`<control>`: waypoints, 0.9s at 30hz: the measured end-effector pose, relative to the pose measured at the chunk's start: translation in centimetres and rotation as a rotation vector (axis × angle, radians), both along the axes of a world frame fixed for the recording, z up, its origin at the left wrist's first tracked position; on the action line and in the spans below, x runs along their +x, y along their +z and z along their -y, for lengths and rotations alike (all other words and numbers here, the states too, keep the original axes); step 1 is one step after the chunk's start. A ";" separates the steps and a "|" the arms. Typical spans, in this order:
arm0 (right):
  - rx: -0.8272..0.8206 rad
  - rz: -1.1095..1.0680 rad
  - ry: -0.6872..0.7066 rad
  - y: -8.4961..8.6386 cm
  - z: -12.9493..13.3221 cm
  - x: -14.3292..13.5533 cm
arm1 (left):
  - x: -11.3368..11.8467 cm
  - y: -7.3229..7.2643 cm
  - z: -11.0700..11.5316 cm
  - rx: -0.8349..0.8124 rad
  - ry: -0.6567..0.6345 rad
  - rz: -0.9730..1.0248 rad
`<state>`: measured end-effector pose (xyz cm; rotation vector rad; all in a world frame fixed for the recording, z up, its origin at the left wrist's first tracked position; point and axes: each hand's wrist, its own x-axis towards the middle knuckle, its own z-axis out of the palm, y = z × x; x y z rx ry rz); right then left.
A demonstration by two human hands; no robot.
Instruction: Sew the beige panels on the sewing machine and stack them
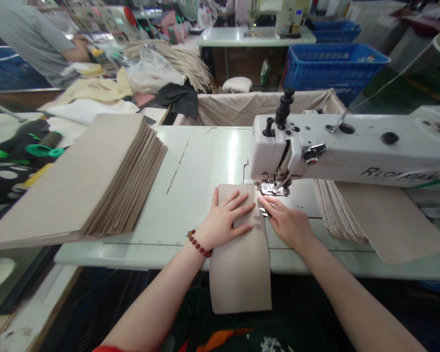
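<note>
A beige fabric panel [240, 274] lies on the sewing machine table, its far end beside the presser foot [275, 189] and its near end hanging over the front edge. My left hand [225, 217], with a beaded bracelet at the wrist, rests flat on the panel with fingers spread. To the right, my right hand [288, 222] is closed at the panel's right edge, just in front of the presser foot. Under its fingers shows a small shiny metal piece [263, 209], whose kind I cannot make out. The white sewing machine [344, 146] reaches in from the right.
At left stands a thick stack of beige panels [95, 156]. More beige panels [396, 220] lie under the machine arm at right. Behind the table are a cloth-lined bin [234, 107] and a blue crate [330, 63]. A person in a grey shirt [33, 39] is at far left.
</note>
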<state>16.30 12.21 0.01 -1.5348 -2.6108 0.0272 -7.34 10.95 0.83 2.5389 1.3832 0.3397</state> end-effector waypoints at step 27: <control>0.008 -0.079 0.035 -0.4 0.0 0.3 | -0.3 -0.6 0.0 0.004 0.113 0.071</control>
